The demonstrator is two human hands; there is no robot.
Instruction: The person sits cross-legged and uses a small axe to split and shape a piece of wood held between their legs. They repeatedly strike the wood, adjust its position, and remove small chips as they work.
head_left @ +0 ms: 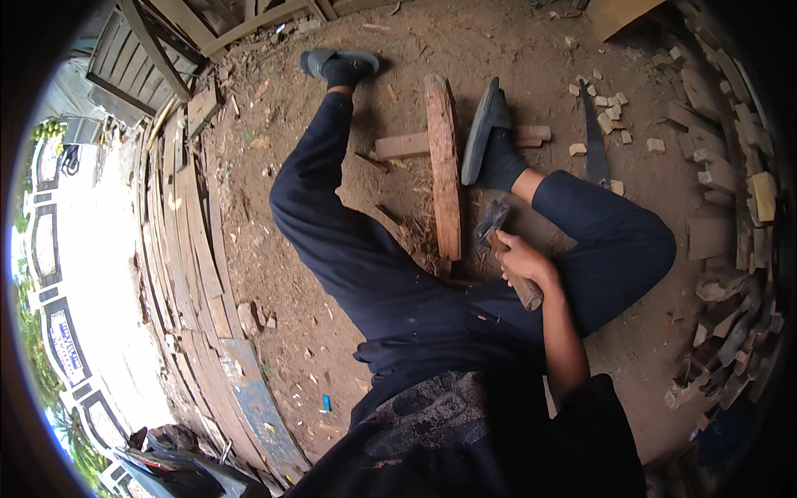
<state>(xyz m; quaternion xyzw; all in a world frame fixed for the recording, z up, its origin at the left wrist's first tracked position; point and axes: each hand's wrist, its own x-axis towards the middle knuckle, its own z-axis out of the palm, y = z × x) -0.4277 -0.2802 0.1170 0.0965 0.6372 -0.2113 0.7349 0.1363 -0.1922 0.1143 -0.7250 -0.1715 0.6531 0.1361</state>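
My right hand [526, 259] is wrapped round the thick wooden handle of a hatchet [492, 219]. Its dark metal head points away from me, just right of a long, rough reddish beam [443, 158]. The beam lies lengthwise between my legs, across a shorter wooden crosspiece [403, 146] on the ground. My right foot, in a grey sandal [477, 145], is beside the beam over the crosspiece's right part. The hatchet's cutting edge cannot be made out clearly. My left hand is out of the picture.
Small wood blocks [610, 119] lie scattered at the far right beside a dark tapering strip [594, 137]. Stacked timber [721, 178] lines the right side. Long boards [195, 216] edge the dirt floor on the left. A blue lighter-like object [326, 403] lies near left.
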